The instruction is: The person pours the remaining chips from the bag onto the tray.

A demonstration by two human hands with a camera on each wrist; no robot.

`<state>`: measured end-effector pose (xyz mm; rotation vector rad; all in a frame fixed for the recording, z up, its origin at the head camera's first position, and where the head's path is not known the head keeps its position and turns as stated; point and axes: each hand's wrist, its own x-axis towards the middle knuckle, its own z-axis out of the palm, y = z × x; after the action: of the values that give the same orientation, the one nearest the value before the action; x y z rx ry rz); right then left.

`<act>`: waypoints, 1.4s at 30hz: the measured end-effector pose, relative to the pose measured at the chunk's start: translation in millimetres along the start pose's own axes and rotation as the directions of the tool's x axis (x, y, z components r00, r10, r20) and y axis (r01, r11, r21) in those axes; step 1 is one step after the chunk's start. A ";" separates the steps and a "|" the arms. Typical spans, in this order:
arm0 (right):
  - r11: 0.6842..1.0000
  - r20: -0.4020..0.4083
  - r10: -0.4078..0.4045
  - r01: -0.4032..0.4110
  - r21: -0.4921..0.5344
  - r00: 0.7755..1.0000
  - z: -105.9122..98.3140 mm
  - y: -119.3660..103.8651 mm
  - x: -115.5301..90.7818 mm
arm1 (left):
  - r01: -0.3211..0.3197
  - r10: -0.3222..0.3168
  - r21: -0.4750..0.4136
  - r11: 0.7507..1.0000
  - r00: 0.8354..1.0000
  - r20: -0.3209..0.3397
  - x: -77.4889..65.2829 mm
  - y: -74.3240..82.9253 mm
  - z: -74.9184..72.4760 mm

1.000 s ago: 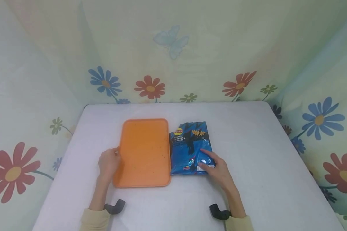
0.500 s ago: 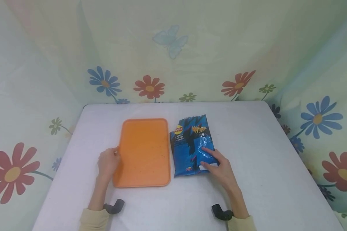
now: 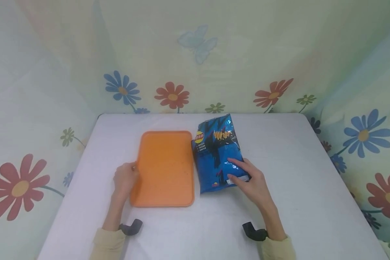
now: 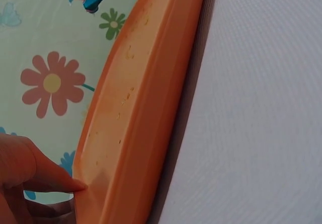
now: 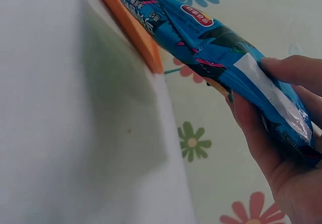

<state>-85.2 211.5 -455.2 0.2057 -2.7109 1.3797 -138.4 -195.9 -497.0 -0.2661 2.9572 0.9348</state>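
Note:
An orange tray (image 3: 165, 169) lies flat on the white table, with small crumbs on its surface in the left wrist view. My left hand (image 3: 125, 178) pinches the tray's left rim, thumb and finger on the edge (image 4: 80, 186). To the right, my right hand (image 3: 253, 184) grips a blue chip bag (image 3: 216, 155) by its lower right side. In the right wrist view the bag (image 5: 216, 53) is raised off the table and tilted, with fingers on both faces and a shadow below. Its left edge is close to the tray's right rim.
A white table (image 3: 312, 187) carries everything. Flower-printed curtain (image 3: 240, 54) hangs behind and at both sides. A black wrist mount (image 3: 255, 231) sits on the right wrist and another black mount (image 3: 131, 227) on the left.
The chip bag has been lifted from the table and shifted away from me and slightly right in my right hand. My left hand stays on the tray's rim; the tray lies as before.

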 end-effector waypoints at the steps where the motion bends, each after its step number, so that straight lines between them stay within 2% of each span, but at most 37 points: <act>1: 1.000 -0.001 -0.020 0.020 -0.005 1.000 -0.7 -2.7 1.7 | 0.002 -0.002 0.001 1.000 1.000 -0.001 0.4 0.0 0.1; 5: 0.993 0.011 -0.105 0.106 -0.047 0.994 -3.6 -15.0 9.3 | 0.004 -0.004 -0.002 1.000 1.000 0.009 0.8 0.4 0.1; 9: 0.966 0.050 -0.222 0.227 -0.121 0.974 -6.1 -28.6 18.2 | 0.009 -0.009 -0.005 1.000 1.000 0.017 0.7 0.7 -0.6; 15: 0.893 0.140 -0.383 0.405 -0.195 0.913 -8.6 -49.0 31.8 | 0.022 -0.022 0.000 1.000 1.000 0.020 1.0 2.5 -1.1; 21: 0.817 0.243 -0.474 0.525 -0.238 0.847 -9.0 -69.1 43.2 | 0.002 -0.002 0.006 1.000 1.000 0.000 0.6 2.7 -1.1; 27: 0.746 0.330 -0.507 0.598 -0.295 0.796 -7.2 -90.0 52.3 | -0.010 0.010 0.021 1.000 1.000 -0.017 1.1 1.8 -0.1; 30: 0.716 0.372 -0.504 0.618 -0.325 0.780 -7.7 -100.2 55.3 | -0.009 0.009 0.021 1.000 1.000 -0.014 2.5 1.4 0.9; 38: 0.680 0.504 -0.443 0.645 -0.349 0.741 -1.9 -119.2 59.7 | -0.011 0.011 0.014 1.000 1.000 0.007 2.0 4.1 -1.8; 42: 0.668 0.537 -0.430 0.656 -0.352 0.726 3.2 -124.2 60.1 | -0.005 0.005 0.003 1.000 1.000 0.016 0.1 5.9 -4.1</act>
<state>-124.5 131.9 -349.5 1.2892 -2.8093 0.4168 -139.4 -193.5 -490.3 -0.2499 2.9463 0.9285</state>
